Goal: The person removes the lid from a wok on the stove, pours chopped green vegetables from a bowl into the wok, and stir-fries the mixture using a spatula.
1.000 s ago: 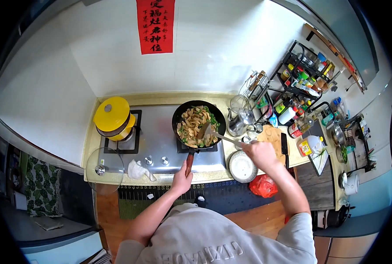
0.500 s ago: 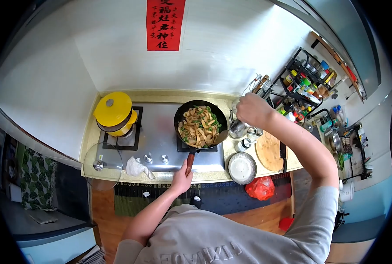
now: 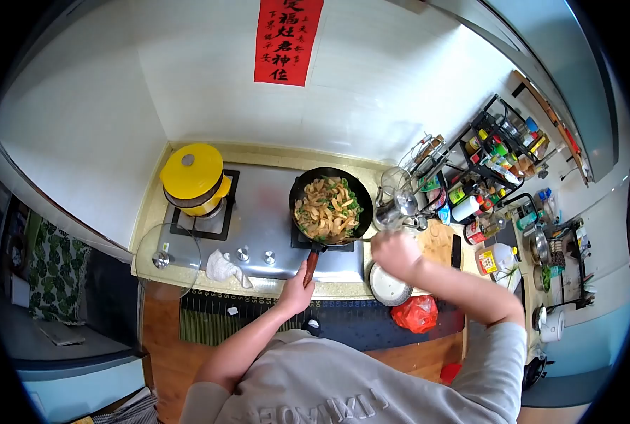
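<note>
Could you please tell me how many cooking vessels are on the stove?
2: a lidded yellow pot on the left side of the stove and a black pan on the right, its handle in the left hand. None seems hidden.

Bright, cool, fairly even light; source hard to tell. Soft sheen on white wall [image 3: 357, 99] behind pan [image 3: 364, 201], pale reflections on steel hob [image 3: 262, 212] left of pan. Deep shadow around leaf-print cloth [image 3: 59, 272], far left of pan. Right grip [image 3: 397, 256], just right of pan, slightly blurred. Strong fisheye: straight edges bowed, corners black.
</note>
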The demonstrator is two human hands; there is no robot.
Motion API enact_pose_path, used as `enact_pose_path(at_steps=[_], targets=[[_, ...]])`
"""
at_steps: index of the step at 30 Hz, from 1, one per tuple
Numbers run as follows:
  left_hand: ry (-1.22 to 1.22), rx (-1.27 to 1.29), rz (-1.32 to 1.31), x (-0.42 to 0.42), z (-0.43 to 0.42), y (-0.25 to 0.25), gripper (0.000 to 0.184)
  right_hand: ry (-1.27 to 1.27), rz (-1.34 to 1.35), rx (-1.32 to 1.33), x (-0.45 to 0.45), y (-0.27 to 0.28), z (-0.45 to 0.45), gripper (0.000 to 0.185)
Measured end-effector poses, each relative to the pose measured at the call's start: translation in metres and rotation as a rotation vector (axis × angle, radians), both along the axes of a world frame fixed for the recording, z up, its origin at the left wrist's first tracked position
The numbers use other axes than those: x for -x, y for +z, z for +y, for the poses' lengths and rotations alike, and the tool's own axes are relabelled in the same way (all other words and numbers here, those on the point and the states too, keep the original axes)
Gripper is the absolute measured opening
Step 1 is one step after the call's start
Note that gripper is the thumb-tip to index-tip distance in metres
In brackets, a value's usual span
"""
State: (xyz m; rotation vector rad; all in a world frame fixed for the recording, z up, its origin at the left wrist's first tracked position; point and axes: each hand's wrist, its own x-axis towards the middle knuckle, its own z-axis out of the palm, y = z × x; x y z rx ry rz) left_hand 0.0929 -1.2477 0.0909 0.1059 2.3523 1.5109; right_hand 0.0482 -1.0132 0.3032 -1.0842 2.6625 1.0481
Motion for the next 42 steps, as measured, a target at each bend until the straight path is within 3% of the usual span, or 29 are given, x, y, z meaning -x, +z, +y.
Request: enact_pose_path(at_steps=[3,7,15,19,30,37,40,42], targets=[[-0.027,0.001,-0.038,0.001,-0.002,0.001,0.070,0.025,0.104,0.083,-0.016,-0.045,-0.022,0.012],[-0.009,-0.025,-0.022,-0.001,-0.002,-0.004,0.070,-0.164,0.181,0.169,0.020,-0.075,-0.019,0.012],[-0.012,-0.019,-0.001,-0.001,-0.002,0.001,0.070,-0.803,0.000,0.351,0.063,0.021,0.045,0.019],[-0.004,-0.025,0.013,0.000,-0.001,-0.010,0.069,-0.689,0.033,0.374,0.051,0.040,0.062,0.019],[-0.014,-0.022,-0.065,0.000,-0.003,0.007,0.069,-0.213,-0.088,0.068,0.051,0.060,-0.039,0.012],[0.023,-0.045,-0.017,0.000,0.000,-0.006,0.064,-0.093,-0.083,0.141,0.024,0.011,-0.116,0.008],[-0.026,0.013,0.004,0.001,-0.001,0.007,0.047,0.045,0.079,-0.020,0.021,-0.060,-0.150,0.009],[0.004,-0.038,0.181,0.005,0.005,-0.032,0.036,0.148,0.175,-0.239,0.026,-0.073,-0.178,0.004]])
